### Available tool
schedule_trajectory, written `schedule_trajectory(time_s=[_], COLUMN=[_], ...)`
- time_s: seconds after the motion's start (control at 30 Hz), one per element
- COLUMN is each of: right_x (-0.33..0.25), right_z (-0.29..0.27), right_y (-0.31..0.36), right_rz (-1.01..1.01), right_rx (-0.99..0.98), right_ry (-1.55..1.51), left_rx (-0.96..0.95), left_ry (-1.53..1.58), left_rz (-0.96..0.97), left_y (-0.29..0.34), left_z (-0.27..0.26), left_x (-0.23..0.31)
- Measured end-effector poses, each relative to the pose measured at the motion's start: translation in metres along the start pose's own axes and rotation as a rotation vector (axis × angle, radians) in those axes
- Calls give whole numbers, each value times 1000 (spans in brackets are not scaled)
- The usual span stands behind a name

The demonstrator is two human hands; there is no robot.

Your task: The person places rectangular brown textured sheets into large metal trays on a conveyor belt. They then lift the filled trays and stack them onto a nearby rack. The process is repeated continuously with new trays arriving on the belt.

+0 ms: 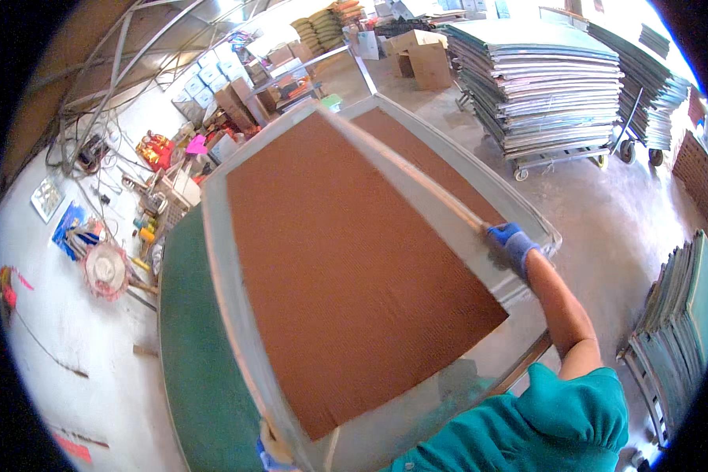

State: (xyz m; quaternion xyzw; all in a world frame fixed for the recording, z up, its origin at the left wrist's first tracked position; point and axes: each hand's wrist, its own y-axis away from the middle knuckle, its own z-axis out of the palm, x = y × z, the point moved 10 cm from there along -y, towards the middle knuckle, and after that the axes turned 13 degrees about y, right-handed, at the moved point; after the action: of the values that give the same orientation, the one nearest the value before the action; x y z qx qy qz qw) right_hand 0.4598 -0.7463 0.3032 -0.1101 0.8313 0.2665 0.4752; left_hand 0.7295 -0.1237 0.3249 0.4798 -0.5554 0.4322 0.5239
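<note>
Framed brown panel (346, 259), a corrugated pad set in a pale metal frame, sits tilted between the two hands above the green counter (193, 346). The right hand (513, 244), in a blue glove, is closed around the frame's far-side rail; the left hand (271, 450), at the near lower corner, seems to grip the frame edge, though it is mostly cut off. Judging by the tilt, the panel is mid-lift or being turned; next it needs both grips kept firm and level.
</note>
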Motion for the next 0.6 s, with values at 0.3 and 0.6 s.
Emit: schedule_trajectory(time_s=[0.3,0.6], right_x=[-23,-13], right_z=[-115,-126], right_y=[-162,-247], right_rz=[174,-105], right_rx=[125,238], right_ry=[-26,959], left_rx=[-177,-67], left_ry=[494,-276], left_rz=[-337,-355], left_y=[-155,-187], left_z=[250,253], left_x=[-5,-90])
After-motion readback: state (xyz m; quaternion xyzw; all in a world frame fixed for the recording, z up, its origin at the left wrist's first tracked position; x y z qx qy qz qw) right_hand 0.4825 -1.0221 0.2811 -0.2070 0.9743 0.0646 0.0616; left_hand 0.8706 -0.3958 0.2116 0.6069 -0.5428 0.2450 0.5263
